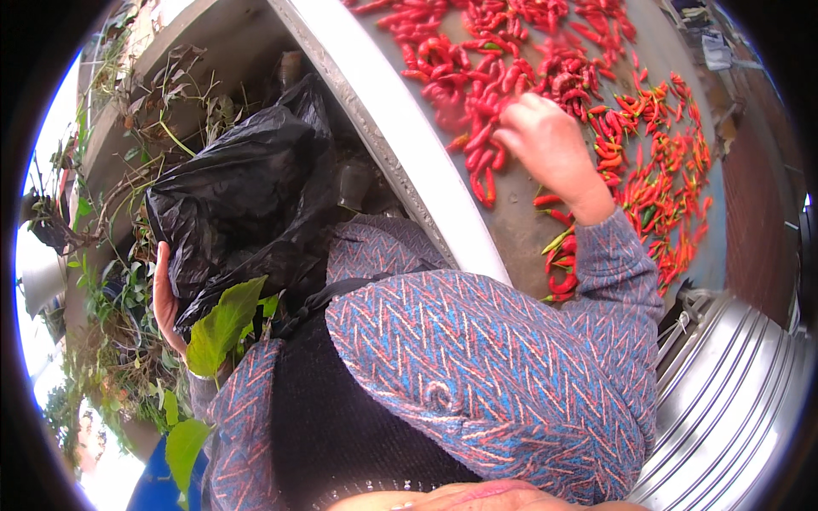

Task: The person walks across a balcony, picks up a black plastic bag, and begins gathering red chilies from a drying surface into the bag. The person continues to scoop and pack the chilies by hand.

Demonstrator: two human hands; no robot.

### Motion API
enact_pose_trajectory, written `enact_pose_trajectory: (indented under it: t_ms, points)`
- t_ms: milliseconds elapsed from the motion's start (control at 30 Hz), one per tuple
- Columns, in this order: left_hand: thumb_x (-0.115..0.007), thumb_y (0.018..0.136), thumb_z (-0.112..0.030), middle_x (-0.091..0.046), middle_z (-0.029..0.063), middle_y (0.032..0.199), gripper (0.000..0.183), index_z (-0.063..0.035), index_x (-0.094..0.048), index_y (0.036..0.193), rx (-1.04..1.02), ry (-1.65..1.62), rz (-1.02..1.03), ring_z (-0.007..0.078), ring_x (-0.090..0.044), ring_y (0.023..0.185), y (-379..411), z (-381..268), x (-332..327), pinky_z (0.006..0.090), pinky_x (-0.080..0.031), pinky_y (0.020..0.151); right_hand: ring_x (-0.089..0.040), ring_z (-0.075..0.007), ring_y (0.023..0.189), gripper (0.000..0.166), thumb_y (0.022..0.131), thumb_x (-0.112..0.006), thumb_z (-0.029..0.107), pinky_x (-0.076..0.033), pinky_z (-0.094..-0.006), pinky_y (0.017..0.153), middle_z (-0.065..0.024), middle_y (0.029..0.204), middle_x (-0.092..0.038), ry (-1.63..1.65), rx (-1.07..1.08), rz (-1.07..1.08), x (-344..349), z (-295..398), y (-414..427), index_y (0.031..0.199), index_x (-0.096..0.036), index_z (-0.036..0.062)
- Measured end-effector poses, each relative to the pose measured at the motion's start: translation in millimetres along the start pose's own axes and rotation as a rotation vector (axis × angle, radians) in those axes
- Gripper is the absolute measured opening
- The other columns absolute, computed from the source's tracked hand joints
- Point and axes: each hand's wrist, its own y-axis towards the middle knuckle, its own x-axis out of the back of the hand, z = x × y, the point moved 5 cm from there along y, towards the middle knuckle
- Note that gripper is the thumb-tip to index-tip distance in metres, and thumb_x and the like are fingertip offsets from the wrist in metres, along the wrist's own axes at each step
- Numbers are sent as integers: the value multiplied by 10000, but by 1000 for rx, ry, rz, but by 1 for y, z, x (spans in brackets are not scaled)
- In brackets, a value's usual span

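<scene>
My left hand (pixel 166 303) is at the left, against the side of a black plastic bag (pixel 249 185) and partly behind it. It supports the bag, whose inside lies in dark folds. Over on the right, my right hand (pixel 543 140) reaches down to a spread of red chili peppers (pixel 479 96) on a grey surface (pixel 505 214). Its fingertips meet the near peppers; whether one is pinched between them is hidden. Smaller orange-red chili peppers (pixel 664 191) lie beyond my right wrist, a few green ones among them. Several with green stems (pixel 562 262) lie beside my sleeve.
A white ledge (pixel 396 121) runs between bag and peppers. Leafy plants (pixel 121 287) crowd the left side, with a large green leaf (pixel 225 326) close to my left wrist. A glass jar (pixel 353 185) stands behind the bag. Ribbed shiny metal (pixel 722 383) is at lower right.
</scene>
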Motion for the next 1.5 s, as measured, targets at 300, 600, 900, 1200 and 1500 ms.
enact_pose_trajectory:
  t_ms: [300, 600, 900, 1200, 1500]
  points:
    - [-645, 909, -105, -452, 210, 1488, 636, 93, -388, 1457, 46, -32, -20, 268, -497, 1332, -3, 0, -3, 408, -402, 1131, -614, -208, 703, 88, 846, -666, 89, -491, -345, 655, -97, 799, -614, 356, -230, -200, 35, -38, 5, 849, -641, 5]
    - [-642, 902, -51, -490, 222, 1445, 606, 81, -411, 1447, -15, -35, -4, 284, -542, 1280, 2, 2, -6, 414, -423, 1109, -553, -76, 699, 126, 882, -690, 118, -475, -265, 662, -27, 773, -604, 507, -411, -139, 33, -83, 10, 891, -650, -2]
    - [-596, 938, -70, -443, 195, 1499, 573, 83, -401, 1455, -20, -4, 32, 266, -470, 1355, -8, 6, -1, 411, -361, 1156, -420, -365, 1367, 805, 802, -738, 530, -367, -479, 1107, -195, 1480, -417, 55, -154, -72, -10, -42, 42, 1479, -438, 213]
    - [-537, 962, -42, -492, 252, 1434, 514, 83, -411, 1444, 30, -257, -44, 325, -566, 1258, 0, 24, 11, 449, -454, 1095, -501, -340, 1172, 428, 842, -707, 321, -434, -526, 968, -120, 1291, -540, -126, 111, -250, -41, -6, 60, 1243, -624, 196]
    - [-643, 928, -236, -381, 219, 1541, 636, 86, -433, 1434, -118, 56, 134, 291, -319, 1464, 9, -19, -24, 421, -218, 1212, -646, -296, 874, 177, 828, -613, 40, -525, -396, 794, -136, 954, -646, 151, 34, -344, -12, -28, 92, 1003, -630, 56]
